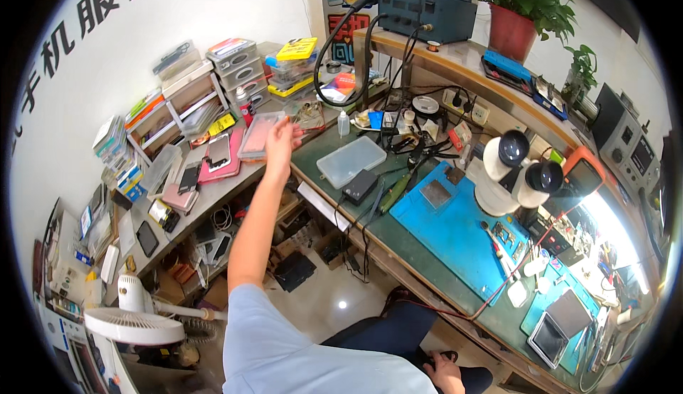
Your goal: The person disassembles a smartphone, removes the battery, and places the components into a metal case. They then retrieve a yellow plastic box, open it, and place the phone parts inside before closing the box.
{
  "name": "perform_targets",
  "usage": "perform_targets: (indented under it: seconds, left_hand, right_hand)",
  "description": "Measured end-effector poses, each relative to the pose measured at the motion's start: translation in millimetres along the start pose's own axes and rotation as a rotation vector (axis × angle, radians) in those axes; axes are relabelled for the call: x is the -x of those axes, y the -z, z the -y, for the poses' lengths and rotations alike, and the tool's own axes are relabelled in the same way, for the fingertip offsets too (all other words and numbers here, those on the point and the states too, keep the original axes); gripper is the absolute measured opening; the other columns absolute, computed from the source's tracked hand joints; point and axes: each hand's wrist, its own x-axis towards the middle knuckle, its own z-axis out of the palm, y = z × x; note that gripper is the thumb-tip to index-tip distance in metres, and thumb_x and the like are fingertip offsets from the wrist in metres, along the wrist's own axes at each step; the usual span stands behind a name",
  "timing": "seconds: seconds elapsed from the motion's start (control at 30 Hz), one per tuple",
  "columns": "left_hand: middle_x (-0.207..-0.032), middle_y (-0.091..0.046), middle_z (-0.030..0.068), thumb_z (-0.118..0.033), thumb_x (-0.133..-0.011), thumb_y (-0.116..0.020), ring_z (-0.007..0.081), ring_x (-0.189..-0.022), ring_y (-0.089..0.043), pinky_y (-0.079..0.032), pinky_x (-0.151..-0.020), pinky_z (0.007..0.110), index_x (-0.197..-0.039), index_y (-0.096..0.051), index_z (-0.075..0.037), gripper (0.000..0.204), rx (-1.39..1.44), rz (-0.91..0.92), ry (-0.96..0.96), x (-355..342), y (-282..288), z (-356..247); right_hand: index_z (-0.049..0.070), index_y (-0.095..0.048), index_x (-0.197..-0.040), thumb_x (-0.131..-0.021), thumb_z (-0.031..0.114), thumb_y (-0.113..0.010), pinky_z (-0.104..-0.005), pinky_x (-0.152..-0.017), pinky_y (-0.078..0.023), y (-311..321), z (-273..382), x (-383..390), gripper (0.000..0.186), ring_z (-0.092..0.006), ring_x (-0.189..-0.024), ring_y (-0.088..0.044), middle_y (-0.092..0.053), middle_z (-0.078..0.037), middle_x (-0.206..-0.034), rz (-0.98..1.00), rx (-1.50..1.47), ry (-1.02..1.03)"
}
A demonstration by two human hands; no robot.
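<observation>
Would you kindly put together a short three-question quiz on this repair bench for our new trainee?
1. True or false: the left hand is stretched out to a clear pinkish phone case at the side shelf.
2. Which colour is the work mat beneath the white microscope? A red, B blue, C yellow.
3. Where does the right hand lie?

Key: 1 true. 2 B. 3 Low at the lower edge of the view, by the person's dark trouser leg, with nothing visibly in it.
</observation>
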Motion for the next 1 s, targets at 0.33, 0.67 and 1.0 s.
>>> perform_targets:
  seconds: [0.33, 0.67, 1.0]
  left_hand:
    - [-0.121, -0.056, 0.0261, -0.057, -0.092, -0.064, 0.0328, -0.102, -0.064, -0.058, -0.085, 0.041, -0.137, -0.033, 0.007, 0.084, 0.386, 0.003, 0.394, -304.7, -61.3, 21.8]
    - [-0.119, -0.062, 0.0202, -0.018, -0.102, -0.055, 0.0331, -0.105, -0.066, -0.059, -0.087, 0.042, -0.129, -0.047, 0.003, 0.035, 0.376, -0.124, 0.201, -286.7, -77.6, 12.9]
    - [-0.103, -0.069, 0.0110, -0.028, -0.102, -0.058, 0.0166, -0.084, -0.067, -0.050, -0.072, 0.027, -0.122, -0.057, -0.001, 0.034, 0.238, -0.059, -0.150, -1.0, 9.8, -74.0]
  right_hand:
    - [0.007, -0.048, -0.142, -0.097, 0.036, -0.053, -0.0495, -0.106, -0.039, -47.1, -20.0, -13.4, 0.053, -0.0439, -0.125, -0.051, -0.053, -0.029, -0.136, 0.001, -0.072, -0.155]
    - [0.012, -0.055, -0.136, -0.092, 0.038, -0.057, -0.0469, -0.098, -0.046, -44.4, -6.3, -29.3, 0.051, -0.0420, -0.117, -0.058, -0.061, -0.025, -0.124, 0.021, -0.166, -0.228]
    - [0.013, -0.051, -0.141, -0.093, 0.042, -0.059, -0.0486, -0.095, -0.050, -2.6, 26.3, -10.9, 0.057, -0.0413, -0.113, -0.061, -0.063, -0.022, -0.126, 0.065, -0.120, -0.209]
